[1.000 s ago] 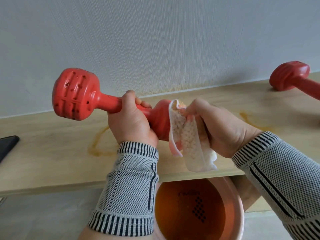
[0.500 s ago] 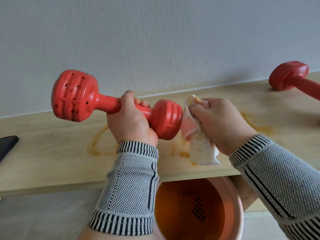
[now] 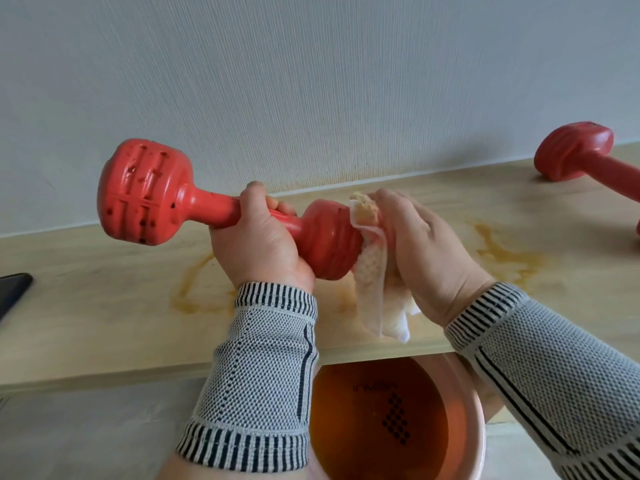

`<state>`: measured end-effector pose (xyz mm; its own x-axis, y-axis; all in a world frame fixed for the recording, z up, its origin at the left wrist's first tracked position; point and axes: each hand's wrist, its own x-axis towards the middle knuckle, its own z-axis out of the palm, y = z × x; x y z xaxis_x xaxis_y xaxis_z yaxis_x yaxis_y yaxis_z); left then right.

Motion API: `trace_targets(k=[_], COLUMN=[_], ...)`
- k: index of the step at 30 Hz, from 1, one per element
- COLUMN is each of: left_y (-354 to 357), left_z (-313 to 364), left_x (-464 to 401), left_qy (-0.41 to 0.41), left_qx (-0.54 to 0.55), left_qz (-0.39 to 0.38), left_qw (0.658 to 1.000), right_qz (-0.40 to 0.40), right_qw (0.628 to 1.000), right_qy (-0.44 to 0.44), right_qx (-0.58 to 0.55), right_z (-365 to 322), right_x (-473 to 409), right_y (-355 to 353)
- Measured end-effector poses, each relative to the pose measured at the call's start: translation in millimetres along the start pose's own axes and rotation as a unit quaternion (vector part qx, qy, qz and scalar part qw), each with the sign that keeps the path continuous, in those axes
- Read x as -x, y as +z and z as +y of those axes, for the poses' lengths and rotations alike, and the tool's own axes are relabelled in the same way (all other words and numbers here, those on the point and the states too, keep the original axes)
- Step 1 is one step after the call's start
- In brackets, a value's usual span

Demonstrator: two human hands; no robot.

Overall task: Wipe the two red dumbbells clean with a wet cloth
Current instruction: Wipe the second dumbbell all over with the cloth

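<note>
Head cam: left hand (image 3: 258, 251) grips handle of red dumbbell (image 3: 221, 211), held above the wooden shelf (image 3: 104, 299); right hand (image 3: 426, 251) clutches wet cloth (image 3: 375, 289) vs its right end. 2nd red dumbbell (image 3: 575, 154) lies on shelf far right, w/ basin (image 3: 479, 424) of orange water below.

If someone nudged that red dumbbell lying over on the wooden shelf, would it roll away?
Possibly a little: the second red dumbbell has rounded ends and lies free on the wooden shelf. Its head looks somewhat flattened, which may check rolling. It probably feels heavy and stiff.
</note>
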<state>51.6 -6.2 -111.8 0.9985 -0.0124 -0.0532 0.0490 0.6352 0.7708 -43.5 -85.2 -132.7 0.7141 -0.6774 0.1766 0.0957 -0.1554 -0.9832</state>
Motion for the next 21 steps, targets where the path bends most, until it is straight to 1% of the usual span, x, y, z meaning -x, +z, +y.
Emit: trace_targets(k=[3, 5, 11, 13, 15, 16, 17, 18, 19, 20, 21], left_y=[-0.7, -1.0, -0.5, -0.4, -0.3, -0.5, -0.8, -1.2, -1.5, -1.4, -1.3], left_z=[2.1, 2.6, 1.7, 1.1, 0.4, -0.1, -0.4, -0.9, -1.0, -1.2, -1.2], left_x=[-1.1, -1.1, 0.2, 0.1, 0.4, 0.3, 0.0, -0.2, -0.5, -0.8, -1.0], left_qy=[-0.002, -0.003, 0.006, 0.012, 0.012, 0.011, 0.010, 0.009, 0.008, 0.008, 0.009], left_qx=[0.009, 0.010, 0.001, -0.005, -0.008, -0.009, -0.009, -0.011, -0.011, -0.011, -0.011], left_qz=[0.001, 0.000, -0.009, -0.010, -0.011, -0.011, -0.010, -0.008, -0.006, -0.005, -0.006], left_qw=[1.000, 1.000, 1.000, 1.000, 1.000, 1.000, 1.000, 1.000, 1.000, 1.000, 1.000], right_qz=[-0.046, -0.060, -0.061, -0.042, -0.005, 0.015, 0.034, 0.052, 0.072, 0.090, 0.106], right_qw=[0.993, 0.989, 0.989, 0.992, 0.996, 0.998, 0.998, 0.989, 0.966, 0.938, 0.920], right_qy=[0.063, 0.076, 0.076, 0.078, 0.065, 0.051, 0.029, 0.002, -0.022, -0.042, -0.052], right_qx=[-0.087, -0.113, -0.107, -0.088, -0.064, -0.031, 0.037, 0.138, 0.249, 0.333, 0.373], right_z=[0.7, 3.3, 8.2, 9.1, 7.3, 6.2, 4.6, 3.2, 2.0, -0.1, -1.5], right_x=[-1.4, -2.3, -2.2, -1.6, -2.0, -2.7, -3.9, -4.7, -5.1, -4.1, -3.5], right_y=[-0.3, 0.4, -1.0, -1.5, -2.8, -4.0, -6.3, -9.5, -12.2, -14.2, -15.5])
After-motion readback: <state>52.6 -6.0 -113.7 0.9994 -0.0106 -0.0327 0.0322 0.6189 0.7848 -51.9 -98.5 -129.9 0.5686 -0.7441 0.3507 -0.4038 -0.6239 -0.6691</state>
